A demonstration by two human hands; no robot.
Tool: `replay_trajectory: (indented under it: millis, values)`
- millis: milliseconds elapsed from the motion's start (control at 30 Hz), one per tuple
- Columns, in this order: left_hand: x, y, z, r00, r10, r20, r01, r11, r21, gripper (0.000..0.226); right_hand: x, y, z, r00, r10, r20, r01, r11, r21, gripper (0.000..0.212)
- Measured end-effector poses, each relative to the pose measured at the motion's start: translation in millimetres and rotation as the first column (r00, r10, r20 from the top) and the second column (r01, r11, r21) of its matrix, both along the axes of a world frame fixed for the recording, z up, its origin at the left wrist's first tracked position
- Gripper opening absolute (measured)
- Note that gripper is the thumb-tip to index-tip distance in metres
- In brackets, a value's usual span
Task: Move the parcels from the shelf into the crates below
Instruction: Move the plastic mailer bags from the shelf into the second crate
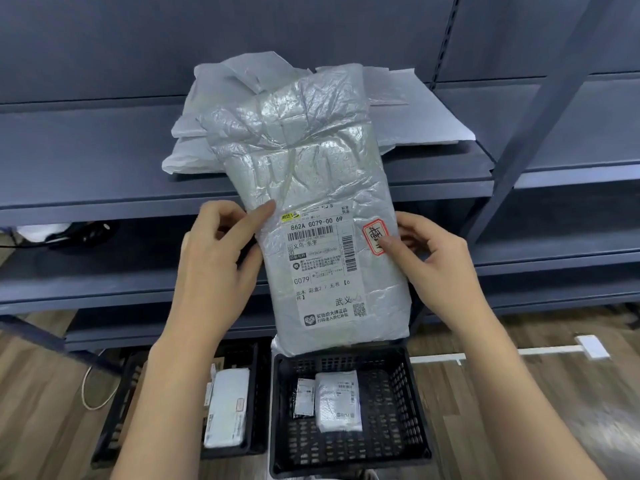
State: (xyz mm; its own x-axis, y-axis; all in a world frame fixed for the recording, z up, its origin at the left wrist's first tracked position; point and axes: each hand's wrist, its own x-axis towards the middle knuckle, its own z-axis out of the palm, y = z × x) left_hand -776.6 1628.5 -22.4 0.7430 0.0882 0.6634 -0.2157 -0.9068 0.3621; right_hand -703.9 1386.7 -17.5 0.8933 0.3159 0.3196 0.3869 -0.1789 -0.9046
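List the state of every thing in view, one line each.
Grey parcel: off the shelf, held at both sides.
Left hand: grips parcel's left edge.
Right hand: grips parcel's right edge.
Right crate: holds two small parcels.
Left crate: holds a white parcel.
Shelf: parcels remain.

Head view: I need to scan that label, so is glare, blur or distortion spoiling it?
Head view: glare streaks the grey parcel above the shipping label; large print reads, fine print is soft; shelf edges bow from the wide lens; floor lower right is blurred.
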Motion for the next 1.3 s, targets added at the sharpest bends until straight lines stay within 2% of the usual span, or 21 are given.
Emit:
replay_trajectory:
  millis: [167, 333, 533, 733, 900, 1100, 1300]
  values:
    - [-1, -3, 2, 0.993, 0.102, 0.067, -0.110, 0.984, 0.143, 0.033, 1, 0, 1, 1.000, -0.007, -0.007, 0.007, 1.000, 0.006, 0.026]
    - [1, -2, 1, 0.994, 0.093, 0.052, -0.099, 0.987, 0.127, 0.032, 1, 2, 1, 1.000, -0.003, -0.008, 0.003, 1.000, 0.009, 0.027]
    - [1, -1, -3, 0.999, 0.046, 0.023, -0.049, 0.987, 0.153, 0.026, 4, 1, 7, 0.999, -0.012, 0.039, 0.015, 0.997, -0.074, 0.030]
    - [-3, -5, -2, 0.993, 0.114, 0.041, -0.118, 0.986, 0.119, 0.028, 3, 3, 4, 0.999, -0.030, -0.042, 0.029, 0.999, -0.036, 0.021]
    - [-7, -10, 3, 0.986, 0.160, 0.048, -0.160, 0.987, 0.004, 0.032, -1, 4, -3, 0.996, -0.029, -0.088, 0.029, 1.000, -0.002, 0.019]
    - [-12, -12, 1, 0.996, 0.056, -0.064, -0.063, 0.991, -0.118, 0.039, -6, 5, -5, 0.994, -0.030, -0.103, 0.031, 0.999, 0.007, 0.019]
    - [-16, -14, -15, 0.991, -0.049, -0.121, 0.035, 0.992, -0.117, 0.037, -18, 3, -20, 0.983, -0.097, -0.158, 0.090, 0.995, -0.048, 0.016]
